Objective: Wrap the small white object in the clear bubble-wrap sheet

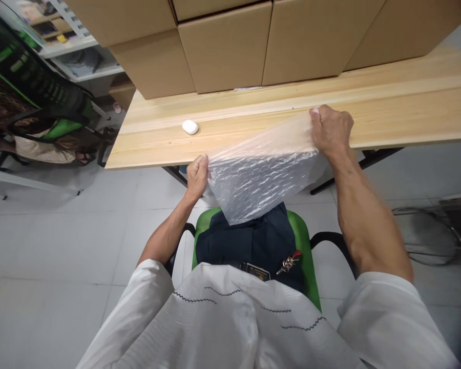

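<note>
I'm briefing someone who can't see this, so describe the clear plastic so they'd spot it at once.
Start at the cardboard boxes on the pale wooden table, then come down to its near edge. There the clear plastic stretches between the left hand and the right hand. Unlike the opaque boxes and the small white object, it is see-through, shiny and crinkled.

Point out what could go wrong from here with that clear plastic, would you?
The plastic looks thin and is stretched between the left hand and right hand, so a hard pull might tear it. The small white object lies loose on the table, near the left hand; a sideways sweep could knock it off.
</note>
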Tool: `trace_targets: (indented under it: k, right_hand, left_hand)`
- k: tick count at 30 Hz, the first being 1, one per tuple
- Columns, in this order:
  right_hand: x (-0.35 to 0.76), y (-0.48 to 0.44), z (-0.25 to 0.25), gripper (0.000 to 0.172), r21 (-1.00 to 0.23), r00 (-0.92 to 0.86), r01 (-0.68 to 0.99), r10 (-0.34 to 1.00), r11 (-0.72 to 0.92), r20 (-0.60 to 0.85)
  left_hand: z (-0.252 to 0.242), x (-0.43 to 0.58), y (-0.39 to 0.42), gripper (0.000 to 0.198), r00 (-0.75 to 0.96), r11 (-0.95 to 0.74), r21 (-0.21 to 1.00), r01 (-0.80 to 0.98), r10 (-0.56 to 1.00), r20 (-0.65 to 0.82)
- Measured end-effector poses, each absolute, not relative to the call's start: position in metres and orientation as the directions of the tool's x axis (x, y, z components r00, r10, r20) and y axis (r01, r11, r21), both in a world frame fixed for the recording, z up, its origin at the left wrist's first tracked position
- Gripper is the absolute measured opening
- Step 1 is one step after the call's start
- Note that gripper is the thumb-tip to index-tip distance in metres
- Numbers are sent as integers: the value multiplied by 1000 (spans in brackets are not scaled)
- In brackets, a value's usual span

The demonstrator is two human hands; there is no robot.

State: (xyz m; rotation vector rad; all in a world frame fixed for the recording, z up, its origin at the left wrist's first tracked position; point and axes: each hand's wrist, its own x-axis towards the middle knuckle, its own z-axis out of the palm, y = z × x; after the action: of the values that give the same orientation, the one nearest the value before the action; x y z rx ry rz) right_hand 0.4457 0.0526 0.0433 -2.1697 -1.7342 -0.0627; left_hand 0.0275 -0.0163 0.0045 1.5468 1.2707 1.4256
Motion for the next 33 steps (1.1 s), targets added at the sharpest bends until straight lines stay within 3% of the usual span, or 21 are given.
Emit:
trace_targets:
  k: [10, 17, 22, 29, 33]
  right_hand:
    - [438, 55, 49, 36, -307, 276, 931, 932, -198, 235]
    - [452, 64, 49, 48, -386, 416, 874, 865, -296, 280]
    - [466, 74, 42, 42, -460, 492, 830, 804, -316, 334]
    - [483, 91, 65, 48, -639, 551, 738, 741, -218, 383]
    - [485, 111, 93, 43, -634, 580, 730, 722, -255, 378]
  left_hand:
    - [3, 22, -4, 83, -121, -285, 947, 148, 945, 304]
    - [9, 32, 9, 73, 27, -227, 974, 3, 974, 227]
    - [18, 41, 18, 62, 119, -117, 993, 33, 986, 112]
    - [44, 42, 47, 45, 152, -309, 927, 212, 947, 281]
    - [54, 50, 83, 39, 114, -388, 882, 269, 922, 370]
